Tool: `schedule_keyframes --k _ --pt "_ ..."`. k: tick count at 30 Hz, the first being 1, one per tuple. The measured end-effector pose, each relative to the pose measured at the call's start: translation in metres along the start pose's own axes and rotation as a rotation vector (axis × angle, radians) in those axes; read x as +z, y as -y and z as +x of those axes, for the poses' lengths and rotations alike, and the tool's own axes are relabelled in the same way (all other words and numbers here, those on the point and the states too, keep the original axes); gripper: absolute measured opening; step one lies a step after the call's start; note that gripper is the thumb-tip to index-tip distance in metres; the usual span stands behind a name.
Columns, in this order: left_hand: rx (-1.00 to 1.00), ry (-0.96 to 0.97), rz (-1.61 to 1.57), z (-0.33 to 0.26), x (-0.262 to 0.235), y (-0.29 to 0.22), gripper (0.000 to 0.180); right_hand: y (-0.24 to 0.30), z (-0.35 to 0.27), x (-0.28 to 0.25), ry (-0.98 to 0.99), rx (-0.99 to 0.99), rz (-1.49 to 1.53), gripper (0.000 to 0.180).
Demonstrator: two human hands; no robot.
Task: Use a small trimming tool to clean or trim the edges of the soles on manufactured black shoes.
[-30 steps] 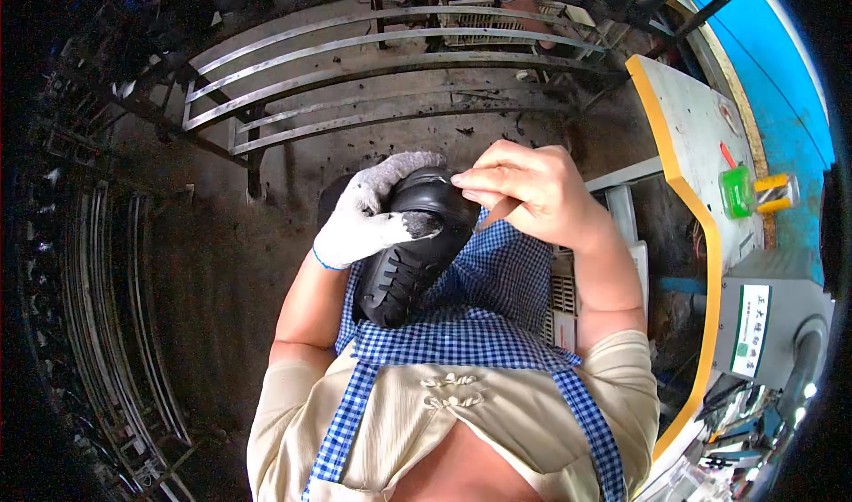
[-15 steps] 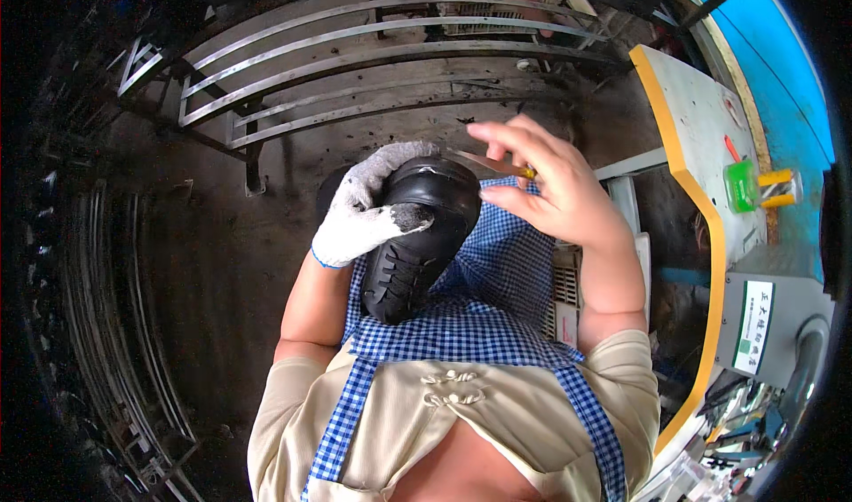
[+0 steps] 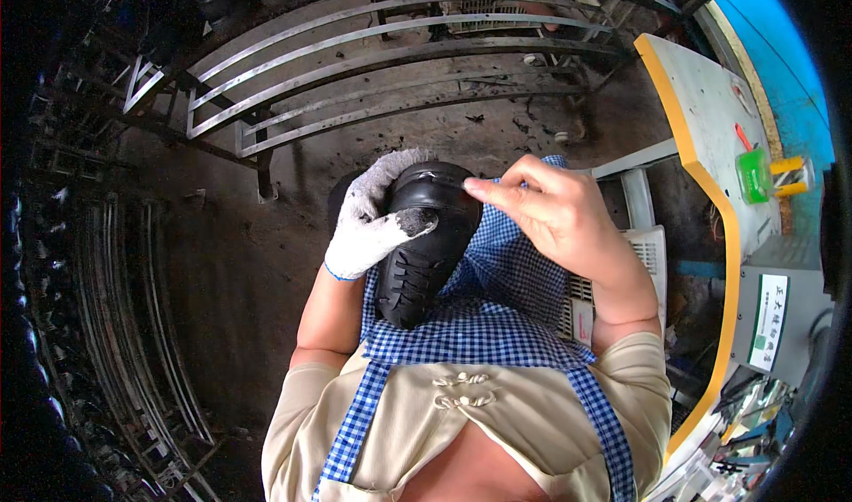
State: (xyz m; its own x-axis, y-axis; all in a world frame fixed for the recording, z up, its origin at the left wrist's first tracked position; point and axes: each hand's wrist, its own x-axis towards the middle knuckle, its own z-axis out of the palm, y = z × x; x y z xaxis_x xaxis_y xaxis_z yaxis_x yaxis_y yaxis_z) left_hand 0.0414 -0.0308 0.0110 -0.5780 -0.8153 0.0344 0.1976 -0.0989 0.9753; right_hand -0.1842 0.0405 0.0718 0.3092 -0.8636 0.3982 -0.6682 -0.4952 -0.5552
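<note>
One shoe: a black lace-up shoe [image 3: 426, 245] sits in front of my chest, over my checked apron [image 3: 497, 324], between my two hands.
Long axis: it runs away from me, toe up and far, laces and opening down toward my body.
Left hand: my gloved left hand [image 3: 373, 222] wraps the shoe from its left side, fingers behind it, thumb pressed across the upper; this hand carries it.
Right hand: my bare right hand [image 3: 555, 213] comes in from the right, fingertips pressed together in a pinch at the toe's upper right edge; whether they nip a thin tool, a thread or the shoe itself I cannot tell.
Nearer hand: both touch or nearly touch the shoe; the left is closed around it, the right only meets it at the fingertips.
Surface: a pale surface with a yellow edge [image 3: 710, 102] stands well apart on my right.
Container: a small green tray [image 3: 756, 175] lies on it; contents too small to tell.
Beyond: curved metal rails [image 3: 373, 49] cross the dark floor [image 3: 231, 262] ahead.
</note>
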Motion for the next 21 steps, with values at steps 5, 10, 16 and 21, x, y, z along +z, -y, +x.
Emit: schedule_keyframes --k 5,10,16,21 --pt "0.011 -0.018 -0.006 0.001 -0.003 0.004 0.067 -0.006 -0.002 -0.012 0.030 0.008 -0.075 0.035" --pt "0.002 -0.014 0.047 0.002 -0.004 0.003 0.067 0.000 0.011 -0.009 0.033 -0.074 -0.086 0.037" --pt "0.085 -0.090 0.008 0.003 -0.016 0.008 0.067 -0.025 0.000 0.010 -0.072 0.018 0.127 0.034" --pt "0.089 -0.143 0.021 0.006 -0.022 0.000 0.067 -0.027 -0.013 0.015 -0.013 0.077 0.256 0.032"
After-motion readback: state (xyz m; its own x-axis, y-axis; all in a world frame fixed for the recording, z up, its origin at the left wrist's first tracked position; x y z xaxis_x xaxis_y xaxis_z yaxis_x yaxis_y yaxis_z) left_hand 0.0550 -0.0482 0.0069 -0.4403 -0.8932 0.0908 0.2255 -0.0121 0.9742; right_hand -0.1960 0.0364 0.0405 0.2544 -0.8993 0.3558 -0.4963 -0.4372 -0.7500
